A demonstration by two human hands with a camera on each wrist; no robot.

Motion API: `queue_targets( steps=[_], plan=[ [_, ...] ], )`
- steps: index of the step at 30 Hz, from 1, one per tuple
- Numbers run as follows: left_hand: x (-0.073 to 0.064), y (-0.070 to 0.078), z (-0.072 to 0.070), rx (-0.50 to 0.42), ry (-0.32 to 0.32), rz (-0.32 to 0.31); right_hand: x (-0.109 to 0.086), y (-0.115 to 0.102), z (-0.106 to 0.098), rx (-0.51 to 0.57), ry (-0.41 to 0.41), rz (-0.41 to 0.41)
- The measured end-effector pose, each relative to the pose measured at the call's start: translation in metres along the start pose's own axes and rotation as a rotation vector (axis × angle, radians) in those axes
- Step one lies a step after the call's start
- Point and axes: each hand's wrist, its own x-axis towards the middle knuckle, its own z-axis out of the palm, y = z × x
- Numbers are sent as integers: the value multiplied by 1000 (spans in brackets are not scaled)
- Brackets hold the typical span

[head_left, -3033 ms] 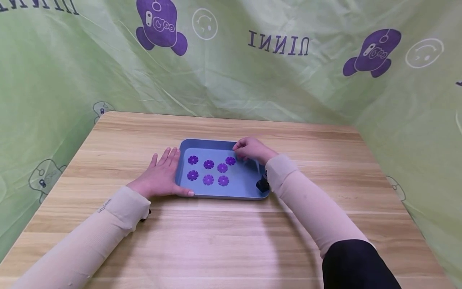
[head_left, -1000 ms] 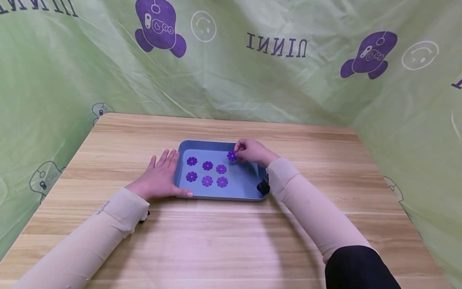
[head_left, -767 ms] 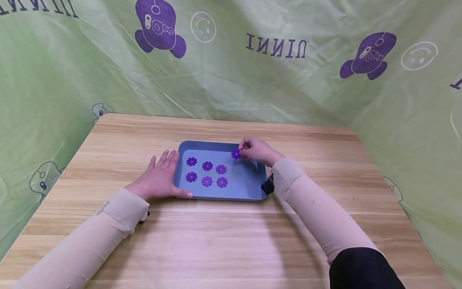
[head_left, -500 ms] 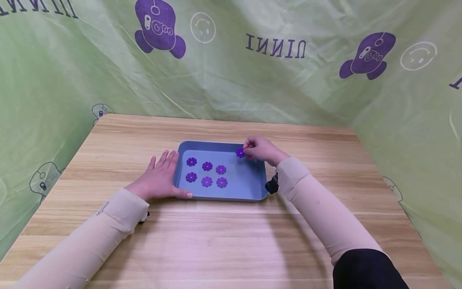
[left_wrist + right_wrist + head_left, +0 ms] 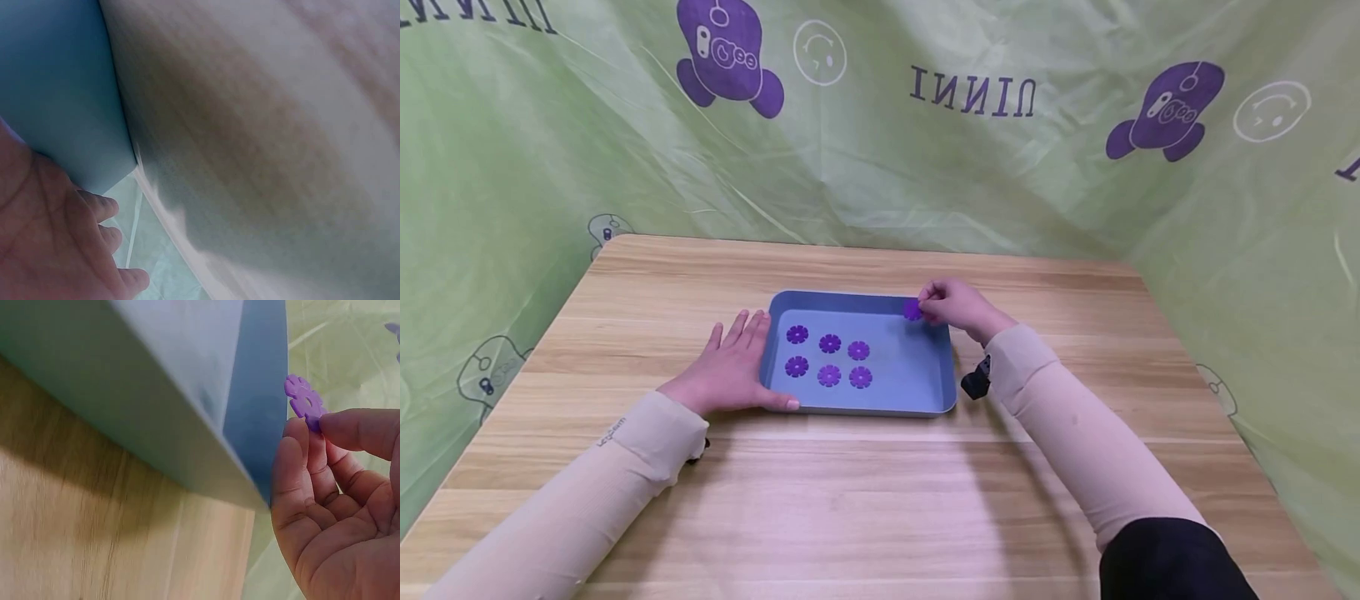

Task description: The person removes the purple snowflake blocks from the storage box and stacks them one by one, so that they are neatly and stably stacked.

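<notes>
At the left edge of the frame, a crinkled green fabric backdrop [image 5: 512, 183] with printed cartoon figures hangs down and runs across the whole top. Below it, a pale wood-grain counter [image 5: 850, 500] spreads over the middle and bottom. From the lower left corner, a beige sleeve [image 5: 550, 508] with small lettering near its cuff leads up to the left hand [image 5: 730, 371], left of centre. This hand is spread wide, its fingers against the left side of a shallow blue rectangular tray [image 5: 910, 375] with rounded corners, its thumb along the near rim. In the left wrist view, the palm fills the lower left, beside the tray's blue outer wall.

The tray sits at the centre of the frame. In its left and middle parts lie six purple flower-shaped discs in two rows of three: in the upper row, a left disc [image 5: 797, 334], a middle disc [image 5: 830, 343] and a right disc [image 5: 858, 351]; the lower row lies just below.

Farther right, at the tray's upper right corner, the right hand [image 5: 958, 307] pinches a seventh purple flower-shaped disc [image 5: 912, 309] between thumb and finger. The right wrist view shows this disc tilted, with a small hole in its middle. A black object [image 5: 976, 381] shows beneath the right cuff, and a second beige sleeve [image 5: 1097, 450] runs down toward black cloth [image 5: 1172, 562] at lower right.
</notes>
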Motion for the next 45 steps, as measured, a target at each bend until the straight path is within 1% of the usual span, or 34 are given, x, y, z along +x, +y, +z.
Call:
queue_targets(
  steps=[4,8,15,24,31,38,45],
  plan=[
    [0,1,0,-2,6,3,-2,4,-9,39,25,36],
    [-1,3,-1,-14,16,6,-4,10,-17,56,35,42],
    [-1,5,-3,-5,-2,0,-9,19,-29,109,64,62],
    [-1,3,-3,-2,3,5,-13,33,-40,85,75,86],
    [-1,3,-3,1,4,12,-20,39,-50,53,97,86],
    [-1,4,-3,10,7,11,-25,49,-56,52,101,136],
    [-1,2,-1,7,10,10,-30,57,-64,54,97,162]
  ],
)
